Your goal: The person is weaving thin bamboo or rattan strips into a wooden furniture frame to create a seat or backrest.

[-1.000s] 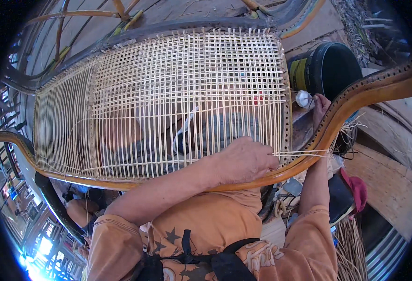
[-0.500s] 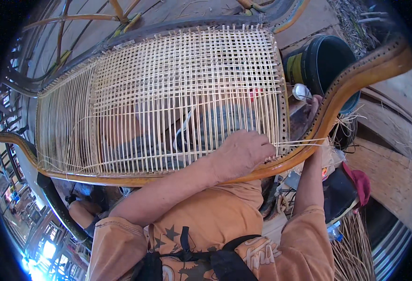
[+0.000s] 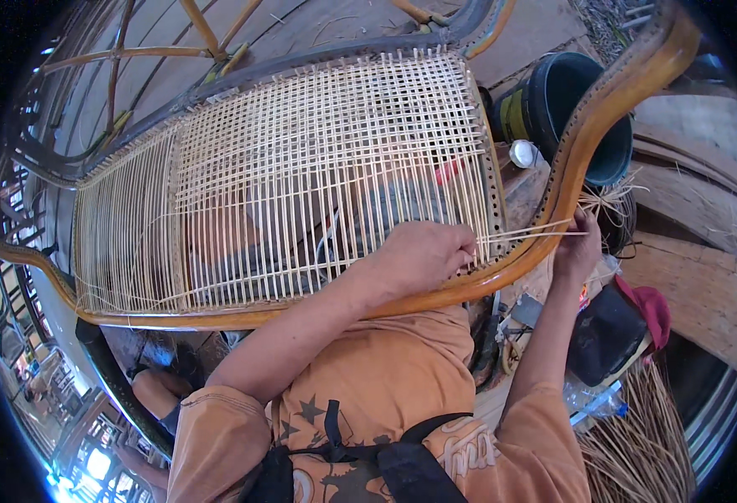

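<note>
A long wooden frame (image 3: pixel 243 318) lies across my lap, strung with a woven cane panel (image 3: pixel 335 134). The far part is a tight open grid; nearer me only the lengthwise strands run mostly uncrossed. My left hand (image 3: pixel 427 256) rests on the near right corner of the panel, fingers curled and pinched on cane strands. From there loose cane strands (image 3: pixel 523 232) stretch right over the drilled rim and the curved arm of the frame. Just outside that arm, my right hand (image 3: pixel 580 243) is closed at the ends of these strands; its fingertips are partly hidden.
Behind the curved arm stands a dark bucket (image 3: pixel 582 101), with a small white container (image 3: pixel 521 153) beside it. To the right are a tied cane bundle (image 3: pixel 607 201), a black bag with a maroon cloth (image 3: pixel 649 314) and a pile of cane (image 3: pixel 636 444). A person's leg shows at lower left.
My right hand has come from beyond the curved arm, near the white container, to the strand ends outside it. The left hand stays at the panel corner. The view has shifted slightly.
</note>
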{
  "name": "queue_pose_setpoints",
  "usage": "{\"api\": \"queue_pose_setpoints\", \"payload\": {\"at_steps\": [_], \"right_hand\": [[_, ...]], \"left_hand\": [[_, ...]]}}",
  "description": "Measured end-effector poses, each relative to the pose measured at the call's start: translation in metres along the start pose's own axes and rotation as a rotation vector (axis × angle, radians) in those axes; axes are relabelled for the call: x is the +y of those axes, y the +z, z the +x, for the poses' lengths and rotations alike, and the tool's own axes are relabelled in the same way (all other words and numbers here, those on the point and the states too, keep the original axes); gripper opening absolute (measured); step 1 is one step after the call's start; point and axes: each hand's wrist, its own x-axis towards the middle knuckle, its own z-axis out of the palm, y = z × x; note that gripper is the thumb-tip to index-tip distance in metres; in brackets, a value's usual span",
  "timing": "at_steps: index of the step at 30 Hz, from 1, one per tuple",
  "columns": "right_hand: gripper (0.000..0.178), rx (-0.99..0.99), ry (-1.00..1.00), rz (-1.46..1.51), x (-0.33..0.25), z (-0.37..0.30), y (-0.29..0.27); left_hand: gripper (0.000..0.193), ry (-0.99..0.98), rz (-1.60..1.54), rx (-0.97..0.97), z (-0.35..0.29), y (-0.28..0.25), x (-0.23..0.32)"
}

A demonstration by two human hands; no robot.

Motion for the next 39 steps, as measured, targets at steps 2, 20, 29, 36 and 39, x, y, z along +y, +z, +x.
{"api": "queue_pose_setpoints", "payload": {"at_steps": [2, 20, 29, 36, 39], "right_hand": [[0.017, 0.019, 0.106, 0.262, -0.036, -0.041, -0.018], [0.015, -0.138, 0.192, -0.048, -0.036, -0.218, 0.048], [0.016, -0.172, 0.167, -0.042, -0.029, -0.215, 0.056], [0.017, -0.227, 0.192, -0.033, -0.027, -0.216, 0.056], [0.017, -0.24, 0.212, -0.041, -0.026, -0.217, 0.055]], "left_hand": [[0.02, -0.006, -0.016, -0.035, 0.003, -0.004, 0.0], [0.019, -0.01, -0.204, -0.187, 0.007, -0.017, -0.009], [0.019, -0.001, -0.205, -0.214, 0.008, -0.019, -0.011], [0.02, 0.075, -0.134, -0.182, 0.01, -0.018, -0.013], [0.019, 0.031, -0.176, -0.202, 0.009, -0.018, -0.012]]}}
